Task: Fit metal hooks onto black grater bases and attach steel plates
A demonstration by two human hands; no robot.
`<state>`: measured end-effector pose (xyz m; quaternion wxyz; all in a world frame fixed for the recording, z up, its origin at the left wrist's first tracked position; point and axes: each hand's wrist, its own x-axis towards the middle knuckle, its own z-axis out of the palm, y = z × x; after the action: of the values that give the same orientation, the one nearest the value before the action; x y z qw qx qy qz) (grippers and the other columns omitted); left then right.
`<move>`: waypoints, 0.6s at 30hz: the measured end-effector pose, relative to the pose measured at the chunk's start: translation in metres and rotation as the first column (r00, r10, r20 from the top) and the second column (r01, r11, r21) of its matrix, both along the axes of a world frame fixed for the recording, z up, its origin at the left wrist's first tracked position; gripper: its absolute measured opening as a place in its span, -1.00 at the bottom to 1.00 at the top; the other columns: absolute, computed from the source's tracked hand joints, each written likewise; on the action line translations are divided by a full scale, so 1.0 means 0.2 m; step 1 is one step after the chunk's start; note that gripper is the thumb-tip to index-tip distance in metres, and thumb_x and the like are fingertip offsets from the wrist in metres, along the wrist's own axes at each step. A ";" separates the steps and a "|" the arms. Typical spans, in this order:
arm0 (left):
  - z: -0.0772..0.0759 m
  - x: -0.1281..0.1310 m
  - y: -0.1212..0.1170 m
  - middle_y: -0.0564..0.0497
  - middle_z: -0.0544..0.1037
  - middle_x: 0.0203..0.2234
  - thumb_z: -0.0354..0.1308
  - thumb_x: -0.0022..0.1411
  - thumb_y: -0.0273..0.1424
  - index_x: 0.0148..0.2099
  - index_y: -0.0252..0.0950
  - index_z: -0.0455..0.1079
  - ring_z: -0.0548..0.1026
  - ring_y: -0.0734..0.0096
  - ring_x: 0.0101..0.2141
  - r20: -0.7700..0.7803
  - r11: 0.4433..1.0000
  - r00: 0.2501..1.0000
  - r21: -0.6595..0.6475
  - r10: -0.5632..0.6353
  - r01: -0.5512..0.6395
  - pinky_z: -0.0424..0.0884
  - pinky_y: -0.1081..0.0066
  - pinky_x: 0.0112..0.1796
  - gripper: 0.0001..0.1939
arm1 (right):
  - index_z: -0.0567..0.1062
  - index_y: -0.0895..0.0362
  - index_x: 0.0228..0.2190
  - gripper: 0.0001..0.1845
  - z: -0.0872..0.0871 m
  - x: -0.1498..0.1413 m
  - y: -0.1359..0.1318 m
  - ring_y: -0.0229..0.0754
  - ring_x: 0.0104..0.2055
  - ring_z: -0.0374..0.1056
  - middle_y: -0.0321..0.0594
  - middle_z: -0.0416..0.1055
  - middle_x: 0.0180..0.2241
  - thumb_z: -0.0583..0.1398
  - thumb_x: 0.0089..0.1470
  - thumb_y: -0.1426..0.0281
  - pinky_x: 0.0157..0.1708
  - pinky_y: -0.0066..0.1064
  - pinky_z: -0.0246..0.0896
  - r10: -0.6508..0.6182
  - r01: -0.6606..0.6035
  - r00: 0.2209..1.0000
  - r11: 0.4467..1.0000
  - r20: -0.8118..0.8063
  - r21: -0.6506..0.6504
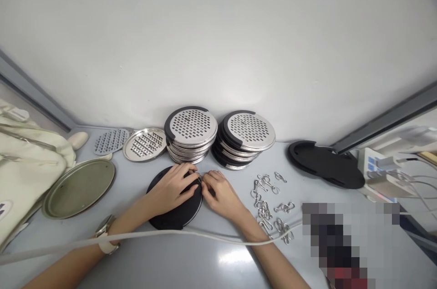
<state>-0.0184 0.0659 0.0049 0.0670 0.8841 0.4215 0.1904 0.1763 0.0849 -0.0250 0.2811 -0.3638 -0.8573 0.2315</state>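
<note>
Two bare hands meet over one black disc, which lies flat on the grey tabletop (150, 261). On the cream bag (30, 161), far left of the black disc (175, 217), a pale patch bears dark marks too small to read.

The black disc is round, so no long axis stands out; its smooth, matt face is turned up, and a thin, shiny edge shows along its right side. The left hand (175, 189) lies across the disc, its fingertips bent toward the far right edge; the right hand (221, 194) is curled, fingertips at that same edge. Between them sits a small metal piece (200, 179); I cannot tell which fingers pinch it.

Just beyond the disc rises a stack of round grater plates (191, 127), steel with rows of slots, the top one partly edged by a black crescent rim. A second stack (249, 129), beyond and to the right of the disc, has black rims between its metal layers. Right of the disc are scattered bent-wire metal clips (264, 209); farther right lie flat black pieces (324, 164). Beyond and left of the disc is a rimmed metal grater (146, 143); left, a shallow olive-green tray (82, 189). A white cable (146, 235) runs across in front of the disc.
</note>
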 end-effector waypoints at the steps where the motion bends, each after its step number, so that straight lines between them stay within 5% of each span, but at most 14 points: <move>1: 0.00 0.00 0.00 -0.13 0.35 -0.11 -0.04 0.31 -0.46 0.00 -0.28 0.32 0.32 0.21 -0.06 0.000 1.000 1.000 0.001 -0.005 0.005 0.31 0.19 -0.03 -0.76 | 0.28 0.11 -0.48 -0.83 0.00 0.00 0.00 -0.18 -0.33 0.19 -0.24 0.27 -0.45 0.03 0.12 0.53 -0.27 -0.34 0.11 -0.001 0.001 1.000 1.000 -0.006 -0.001; 18: 0.00 0.01 0.00 -0.10 0.37 -0.14 -0.06 0.32 -0.46 0.01 -0.29 0.29 0.34 0.24 -0.06 0.040 1.000 0.999 0.000 -0.016 0.016 0.30 0.21 -0.01 -0.76 | 0.28 0.11 -0.46 -0.83 -0.01 0.00 0.00 -0.20 -0.36 0.20 -0.27 0.27 -0.48 0.02 0.17 0.51 -0.29 -0.36 0.11 -0.024 0.024 0.999 1.000 -0.028 -0.008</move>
<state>-0.0156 0.0660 0.0040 0.0770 0.8835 0.4128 0.2075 0.1759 0.0852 -0.0268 0.2944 -0.3719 -0.8480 0.2365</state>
